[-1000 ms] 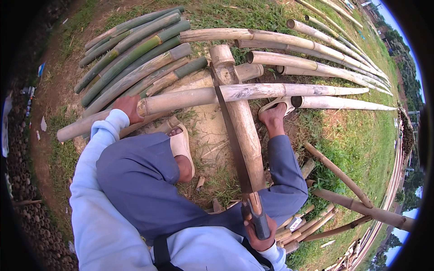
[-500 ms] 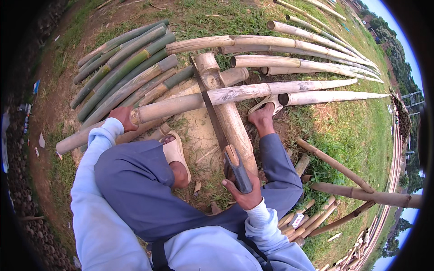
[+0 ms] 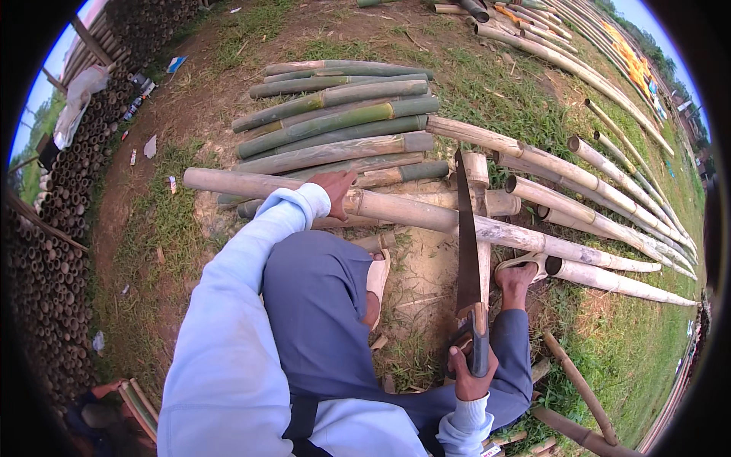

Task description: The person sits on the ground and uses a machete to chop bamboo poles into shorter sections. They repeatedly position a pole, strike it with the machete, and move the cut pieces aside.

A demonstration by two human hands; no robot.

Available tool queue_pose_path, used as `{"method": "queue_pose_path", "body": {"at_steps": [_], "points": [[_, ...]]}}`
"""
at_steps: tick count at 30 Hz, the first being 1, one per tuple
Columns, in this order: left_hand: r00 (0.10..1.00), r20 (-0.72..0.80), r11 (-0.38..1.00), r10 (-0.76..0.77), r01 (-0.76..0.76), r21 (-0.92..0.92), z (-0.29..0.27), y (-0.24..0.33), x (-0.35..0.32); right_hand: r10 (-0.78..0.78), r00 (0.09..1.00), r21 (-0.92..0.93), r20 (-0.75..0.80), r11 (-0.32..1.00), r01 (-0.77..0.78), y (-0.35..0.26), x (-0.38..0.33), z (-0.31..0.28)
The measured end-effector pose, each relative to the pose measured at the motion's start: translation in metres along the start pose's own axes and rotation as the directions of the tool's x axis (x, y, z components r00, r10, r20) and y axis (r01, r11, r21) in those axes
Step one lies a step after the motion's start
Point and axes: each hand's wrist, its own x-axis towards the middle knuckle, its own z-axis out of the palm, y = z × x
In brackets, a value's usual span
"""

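A long pale bamboo pole lies crosswise in front of me, over a thicker bamboo support on the ground. My left hand grips the pole from above, left of the saw. With my right hand I hold a handsaw by its dark and wooden handle. Its long, dark blade points away from me and crosses the pole above the support. Whether the teeth have entered the bamboo cannot be made out. My sandalled feet rest on either side of the support.
Cut green bamboo lengths lie side by side beyond my left hand. Long pale poles stretch off to the right. A bamboo frame stands at lower right. Stacked bamboo lines the far left, with a person partly visible below it.
My view has swung left, so the scene sits further right and more stacked bamboo shows. Both hands keep their grips on the pole and the saw.
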Motion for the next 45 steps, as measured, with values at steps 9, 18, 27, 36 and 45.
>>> {"method": "queue_pose_path", "body": {"at_steps": [9, 18, 27, 36, 45], "points": [[0.989, 0.12, 0.993, -0.082, 0.071, 0.097, 0.0, 0.004, 0.007, -0.035, 0.999, 0.078, 0.018, 0.996, 0.034, -0.021, 0.001, 0.006], [0.998, 0.065, 0.99, 0.007, -0.016, 0.138, -0.009, 0.025, -0.011, -0.07, 0.994, 0.053, -0.085, 0.996, 0.075, -0.025, -0.027, -0.007], [0.995, 0.054, 0.99, -0.088, 0.081, 0.117, -0.005, 0.017, -0.014, -0.035, 0.998, -0.017, -0.044, 0.999, 0.035, 0.004, -0.017, 0.0], [0.986, 0.149, 0.993, -0.069, 0.054, 0.104, -0.003, 0.004, 0.015, -0.009, 0.993, -0.146, -0.117, 0.989, -0.008, 0.023, -0.019, 0.005], [0.99, 0.129, 0.991, -0.051, 0.035, 0.126, 0.009, 0.028, 0.036, 0.16, 0.978, -0.05, -0.132, 0.984, -0.168, -0.022, -0.05, -0.007]]}}
